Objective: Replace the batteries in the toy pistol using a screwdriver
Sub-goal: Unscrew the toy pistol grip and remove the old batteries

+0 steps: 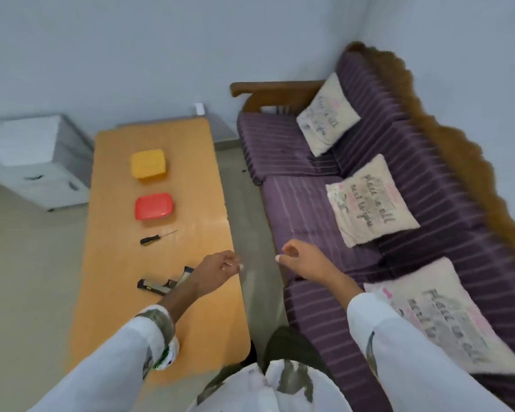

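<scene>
Two hands in my feed, and neither holds anything I can make out. The left hand (pixel 220 270) hangs over the right edge of the table (pixel 116 203), fingers loosely curled. The right hand (pixel 298 261), curled much the same, is out over the gap beside the sofa (pixel 309 203). The toy pistol (pixel 158 285) lies on the near part of the table, just left of the left wrist, which hides one end of it. The screwdriver (pixel 156 237) lies farther off, apart from the pistol and short of the red box (pixel 154 206) and yellow box (pixel 148 163). I judge the job barely begun: I see no cover off and no batteries — unscrewing, swapping and closing all remain.
</scene>
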